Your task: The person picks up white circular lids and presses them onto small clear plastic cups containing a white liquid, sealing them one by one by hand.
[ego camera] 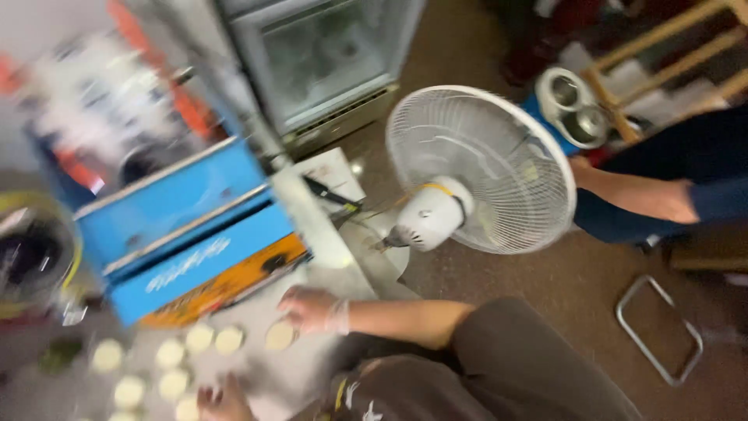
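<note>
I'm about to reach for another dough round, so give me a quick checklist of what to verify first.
1. Right hand resting on a dough round: ok.
2. Left hand in full view: not ok, cut off at the frame edge.
3. Other dough rounds lying apart on the work surface: ok.
4. Fan standing apart from the dough: ok.
5. Whether the fan is running: cannot tell.
6. Another person's arm away from the surface: ok.
</note>
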